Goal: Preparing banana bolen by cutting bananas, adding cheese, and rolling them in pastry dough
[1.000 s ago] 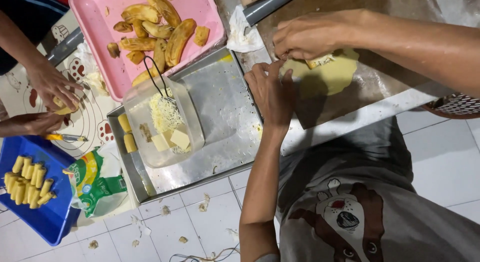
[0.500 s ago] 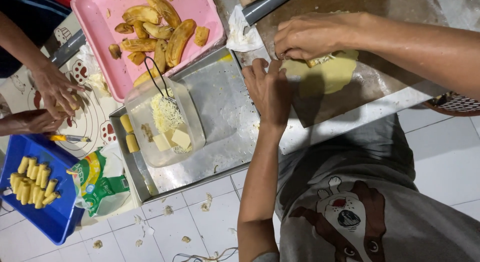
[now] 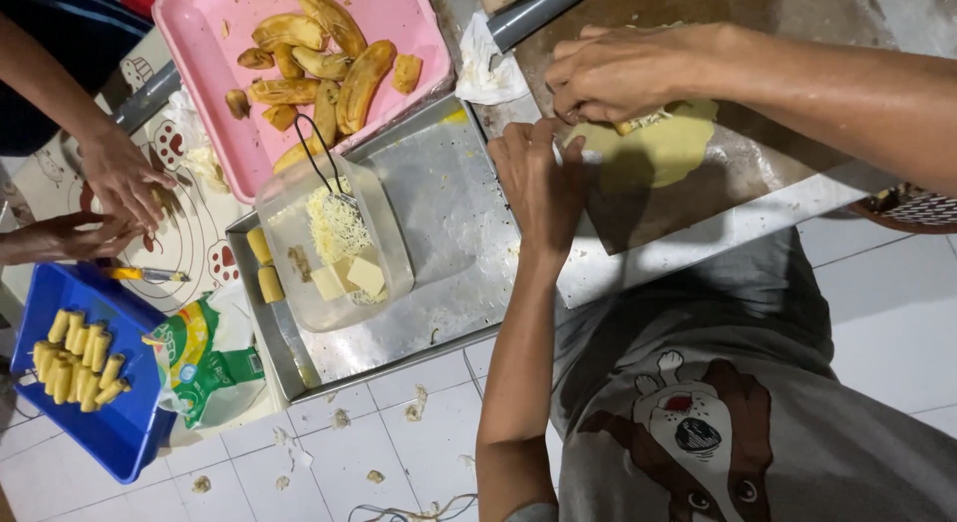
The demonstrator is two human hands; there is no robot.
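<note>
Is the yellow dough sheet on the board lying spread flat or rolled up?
Mostly spread flat: the yellow dough sheet lies open on the board, the right hand covering its top edge.

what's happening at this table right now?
The person's two hands, left hand and right hand, work a thin yellow dough sheet on a brown board, folding it around a filling. Beside it, a metal tray holds a clear tub of grated and cubed cheese. Fried banana pieces lie on a pink tray. A co-worker's hands work nearby.
</note>
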